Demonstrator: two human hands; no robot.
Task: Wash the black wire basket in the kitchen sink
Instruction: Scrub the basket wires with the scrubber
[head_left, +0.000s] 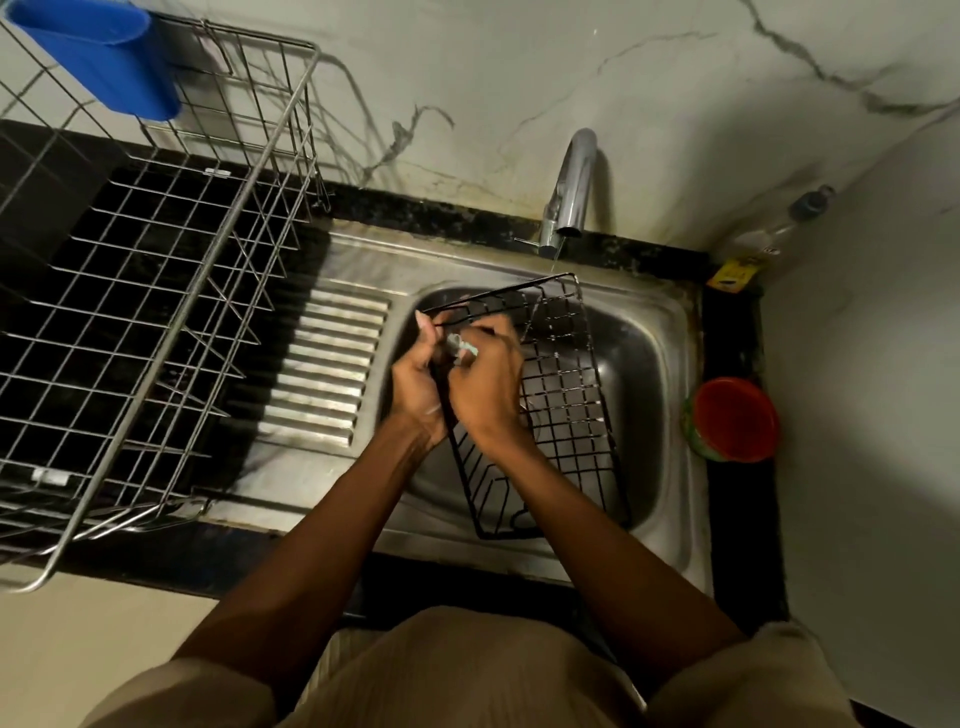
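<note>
The largest item, the silver dish rack (156, 291), stands on the counter at 9 o'clock from the sink basin, with a blue cup holder (104, 57) hung at its far corner at about 10 o'clock. The steel sink (670, 364) occupies the centre; its ribbed drainboard (322, 364) lies just beside the bowl at 9 o'clock. The black wire basket (566, 410) sits inside the bowl, tilted, with its far end raised toward 12 o'clock under the tap (571, 187), from which a thin stream appears to fall. A red container (735, 418) stands on the counter edge at 3 o'clock, and a clear bottle (779, 223) in the corner at about 1 o'clock. The left hand (415, 384) is clenched round the basket's left rim wire, steadying it. The right hand (485, 389) grasps a small pale scrubber (460, 348), which it presses against the same rim; the image is blurred here, so exact finger placement cannot be told. To perform the step well, judged from this position: keep the left grip firm so the frame does not rock; work the scrubber along each wire and into each crossing; rotate the basket so every side passes under the stream; keep the basket low in the bowl to limit splashing.
</note>
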